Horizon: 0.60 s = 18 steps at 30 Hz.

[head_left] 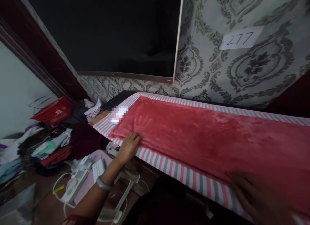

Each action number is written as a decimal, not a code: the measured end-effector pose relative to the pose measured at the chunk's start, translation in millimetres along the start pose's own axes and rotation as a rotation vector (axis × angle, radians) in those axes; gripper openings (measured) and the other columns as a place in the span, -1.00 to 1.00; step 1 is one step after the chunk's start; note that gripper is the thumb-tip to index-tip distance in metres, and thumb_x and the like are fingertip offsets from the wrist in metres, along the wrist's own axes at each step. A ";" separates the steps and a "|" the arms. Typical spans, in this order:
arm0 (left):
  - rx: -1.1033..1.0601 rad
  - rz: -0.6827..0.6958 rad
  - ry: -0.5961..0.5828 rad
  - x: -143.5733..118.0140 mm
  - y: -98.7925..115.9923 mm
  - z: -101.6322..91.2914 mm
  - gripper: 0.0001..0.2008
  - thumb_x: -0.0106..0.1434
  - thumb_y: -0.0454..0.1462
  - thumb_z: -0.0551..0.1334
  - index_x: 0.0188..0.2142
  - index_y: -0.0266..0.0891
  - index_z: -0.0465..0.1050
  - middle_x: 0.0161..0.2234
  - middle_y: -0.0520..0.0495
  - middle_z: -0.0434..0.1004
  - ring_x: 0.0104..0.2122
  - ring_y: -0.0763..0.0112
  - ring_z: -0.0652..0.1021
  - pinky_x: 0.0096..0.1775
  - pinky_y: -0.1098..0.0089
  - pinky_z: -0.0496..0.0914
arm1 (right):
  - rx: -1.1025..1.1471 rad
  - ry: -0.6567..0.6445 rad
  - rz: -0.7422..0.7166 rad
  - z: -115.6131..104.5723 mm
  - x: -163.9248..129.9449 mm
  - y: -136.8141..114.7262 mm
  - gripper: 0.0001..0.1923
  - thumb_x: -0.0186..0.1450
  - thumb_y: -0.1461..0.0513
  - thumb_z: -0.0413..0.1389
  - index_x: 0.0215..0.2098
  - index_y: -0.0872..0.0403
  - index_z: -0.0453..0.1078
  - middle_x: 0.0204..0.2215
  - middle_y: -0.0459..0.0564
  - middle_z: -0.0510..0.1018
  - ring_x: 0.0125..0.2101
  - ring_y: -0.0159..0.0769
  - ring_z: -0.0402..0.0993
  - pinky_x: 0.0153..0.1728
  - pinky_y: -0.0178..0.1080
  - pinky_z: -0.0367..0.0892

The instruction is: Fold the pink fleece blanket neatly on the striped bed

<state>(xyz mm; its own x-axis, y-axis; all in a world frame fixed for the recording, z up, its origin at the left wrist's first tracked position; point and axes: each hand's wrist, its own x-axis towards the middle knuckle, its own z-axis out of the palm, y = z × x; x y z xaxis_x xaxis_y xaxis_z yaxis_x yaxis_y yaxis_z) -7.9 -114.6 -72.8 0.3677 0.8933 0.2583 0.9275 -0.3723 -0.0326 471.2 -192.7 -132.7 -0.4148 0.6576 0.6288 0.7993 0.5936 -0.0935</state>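
A person's left hand (129, 147) presses flat, fingers curled slightly over the near edge of a red fleece blanket (205, 134) spread along a long tabletop (145, 165), while the right hand (260, 194) lies open and palm-down, blurred, on the blanket's near edge at the lower right of the view; neither hand grips anything. The blanket runs from the left end of the surface out past the right edge of the view, lying over a pink, white and grey striped sheet (169, 165) whose border shows along the front and back. A faint handprint marks the fleece just beyond the left hand's fingertips. A pale bangle (103, 183) circles the left wrist. A blurred white patch (118, 114) sits on the striped sheet at the far left corner. Behind the surface, a large dark screen (116, 31) leans against wallpaper (242, 73) with a grey damask pattern, where a white paper label (240, 38) reads "277". To the left, below the surface, a heap of folded and loose clothes (48, 144) lies beside a red plastic basket (53, 111). Nearer the person, white power adapters and a cable (75, 181) rest on a pink item, and a clear plastic hanger (121, 189) lies just under the left forearm.
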 end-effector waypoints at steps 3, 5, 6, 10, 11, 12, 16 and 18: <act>0.061 -0.080 0.018 -2.6 -14.8 -5.9 -0.71 0.29 -0.40 0.07 -0.06 -0.26 0.48 -0.10 -0.25 0.50 -0.06 0.06 0.45 -0.06 0.10 0.32 | 0.008 -0.010 -0.038 -2.2 11.7 0.5 -0.74 0.37 0.11 0.03 -0.12 -0.04 0.52 -0.29 0.00 0.60 -0.28 -0.13 0.51 -0.20 -0.09 0.39; 0.117 -0.153 0.024 -5.2 -28.4 -10.3 -0.70 0.27 -0.40 0.09 -0.06 -0.25 0.48 -0.04 -0.28 0.48 -0.02 0.02 0.44 -0.04 0.06 0.31 | 0.019 0.013 -0.049 1.1 25.3 -2.5 -0.72 0.38 0.08 0.01 -0.13 -0.05 0.53 -0.28 0.01 0.61 -0.26 -0.11 0.51 -0.18 -0.07 0.40; 0.142 -0.190 0.020 -7.2 -35.2 -12.1 -0.70 0.26 -0.40 0.09 -0.07 -0.25 0.48 -0.02 -0.29 0.48 -0.01 0.01 0.44 -0.04 0.06 0.31 | 0.029 0.023 -0.044 4.3 32.8 -5.4 -0.70 0.38 0.07 0.00 -0.12 -0.05 0.53 -0.25 0.03 0.61 -0.24 -0.10 0.51 -0.18 -0.07 0.40; 0.154 -0.301 0.005 -17.9 -58.5 -14.1 -0.74 0.24 -0.40 0.10 -0.13 -0.24 0.49 -0.07 -0.27 0.52 -0.06 0.02 0.46 -0.12 0.11 0.36 | 0.076 0.014 -0.029 22.0 54.8 -22.0 -0.69 0.39 0.05 0.01 -0.13 -0.04 0.54 -0.22 0.04 0.61 -0.22 -0.13 0.54 -0.21 -0.09 0.45; 0.129 -0.307 0.015 -20.6 -63.5 -13.3 -0.74 0.22 -0.40 0.10 -0.15 -0.23 0.49 -0.09 -0.26 0.53 -0.08 0.03 0.47 -0.13 0.12 0.37 | 0.086 0.008 -0.032 25.7 56.4 -25.3 -0.69 0.39 0.05 0.00 -0.14 -0.04 0.55 -0.24 0.03 0.62 -0.24 -0.14 0.55 -0.23 -0.11 0.45; 0.086 -0.302 0.032 -22.9 -68.4 -12.5 -0.74 0.20 -0.41 0.11 -0.17 -0.22 0.49 -0.11 -0.24 0.53 -0.09 0.06 0.47 -0.13 0.14 0.37 | 0.094 0.005 -0.033 28.4 56.7 -27.7 -0.69 0.40 0.06 0.00 -0.15 -0.03 0.55 -0.26 0.03 0.62 -0.26 -0.16 0.56 -0.25 -0.12 0.46; -0.205 -0.336 0.186 -25.4 -90.3 -12.0 -0.71 0.07 -0.40 0.09 -0.26 -0.19 0.51 -0.20 -0.13 0.54 -0.16 0.20 0.51 -0.10 0.23 0.40 | 0.103 -0.014 -0.010 29.3 56.6 -28.9 -0.67 0.41 0.04 -0.02 -0.19 -0.04 0.56 -0.30 0.02 0.63 -0.29 -0.18 0.57 -0.26 -0.14 0.48; -0.293 -0.472 0.268 -22.0 -101.2 -14.6 -0.75 0.12 -0.31 0.09 -0.27 -0.20 0.52 -0.25 -0.11 0.54 -0.19 0.20 0.52 -0.10 0.24 0.40 | 0.101 -0.039 0.015 28.6 64.9 -28.9 -0.65 0.42 0.03 -0.03 -0.22 -0.05 0.56 -0.30 0.02 0.63 -0.28 -0.17 0.57 -0.24 -0.12 0.47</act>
<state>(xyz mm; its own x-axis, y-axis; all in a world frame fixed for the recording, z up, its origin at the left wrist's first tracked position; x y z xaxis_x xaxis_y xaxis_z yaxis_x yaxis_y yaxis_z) -110.9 -100.2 -61.1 -0.1432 0.8986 0.4147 0.9151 -0.0394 0.4014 408.8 -154.0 -111.2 -0.4215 0.6832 0.5963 0.7582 0.6262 -0.1816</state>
